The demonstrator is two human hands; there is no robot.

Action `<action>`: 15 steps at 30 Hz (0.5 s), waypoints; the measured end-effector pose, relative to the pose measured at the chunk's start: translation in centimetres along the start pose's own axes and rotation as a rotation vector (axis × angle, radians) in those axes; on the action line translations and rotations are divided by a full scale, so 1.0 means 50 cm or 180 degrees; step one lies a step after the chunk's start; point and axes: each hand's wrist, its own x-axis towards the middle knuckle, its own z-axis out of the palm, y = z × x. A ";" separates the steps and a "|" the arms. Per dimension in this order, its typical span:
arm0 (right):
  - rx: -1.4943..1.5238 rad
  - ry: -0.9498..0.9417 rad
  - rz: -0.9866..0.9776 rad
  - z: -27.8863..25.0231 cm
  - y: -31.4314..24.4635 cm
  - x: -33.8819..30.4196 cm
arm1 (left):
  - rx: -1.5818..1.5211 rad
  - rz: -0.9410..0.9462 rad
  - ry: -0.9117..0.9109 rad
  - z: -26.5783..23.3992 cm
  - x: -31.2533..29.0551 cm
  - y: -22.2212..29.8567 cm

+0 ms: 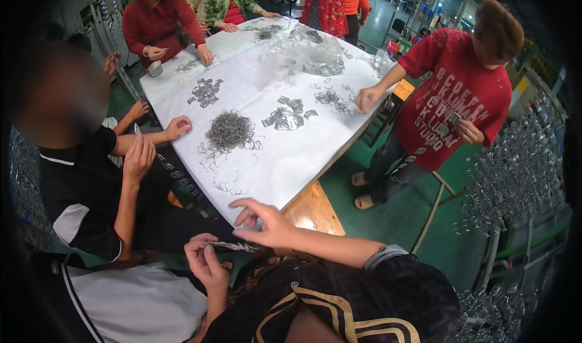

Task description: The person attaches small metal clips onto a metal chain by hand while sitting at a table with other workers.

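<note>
Your left hand (209, 263) pinches one end of a silvery metal strip (233, 246) between thumb and fingers, while your right hand (260, 223) is half open above its other end, fingers bent and apart, no piece visible in it. The strip hangs just off the near corner of the counter (285, 173). Expect it to be light, smooth and a little slippery, its metal stiff but likely loose where pieces join, so hold it by the flat faces rather than a thin edge. Your roomiest way seems forward over the white surface, right of the hook heap (229, 131); to your left a co-worker's forearm (126, 209) stands near, and a wooden top (315, 212) borders your right
</note>
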 end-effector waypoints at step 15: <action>-0.1200 0.0854 0.1524 -0.160 0.282 -0.147 | 0.0207 -0.0166 0.0309 -0.076 0.039 0.047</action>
